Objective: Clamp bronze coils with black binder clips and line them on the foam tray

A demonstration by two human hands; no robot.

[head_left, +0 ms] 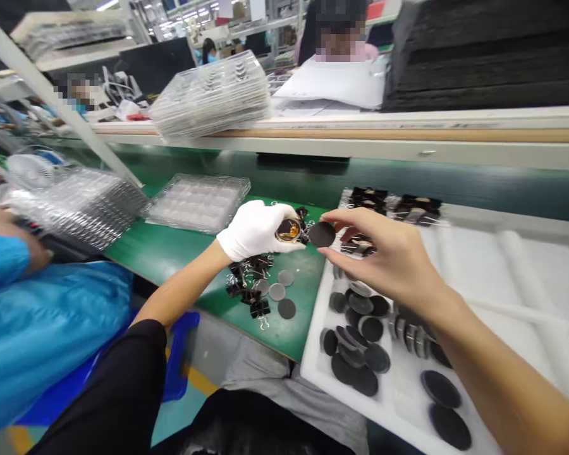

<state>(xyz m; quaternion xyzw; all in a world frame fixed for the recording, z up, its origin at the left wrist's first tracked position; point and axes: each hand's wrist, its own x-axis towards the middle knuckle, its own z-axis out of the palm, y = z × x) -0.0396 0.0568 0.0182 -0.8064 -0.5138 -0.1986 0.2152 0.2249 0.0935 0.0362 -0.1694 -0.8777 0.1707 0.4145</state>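
Observation:
My left hand [256,230], in a white glove, is closed around a small round case [288,231] with a gold-coloured part inside. Bare, my right hand [379,243] pinches a thin black disc [322,234] by its edge, close to the right of the case. Below the left hand lie black binder clips [251,284] and a few loose discs, among them a grey disc [277,291] and a dark disc [287,308]. Under my right arm a white foam tray [315,360] holds several black discs [353,373] and more binder clips [417,208].
Clear plastic trays [196,202] lie on the green table [171,253], with a taller stack [85,202] farther left. A shelf [313,145] crosses above, bearing plastic trays [213,95] and black foam [488,57]. A person's blue sleeve [52,335] is close on my left.

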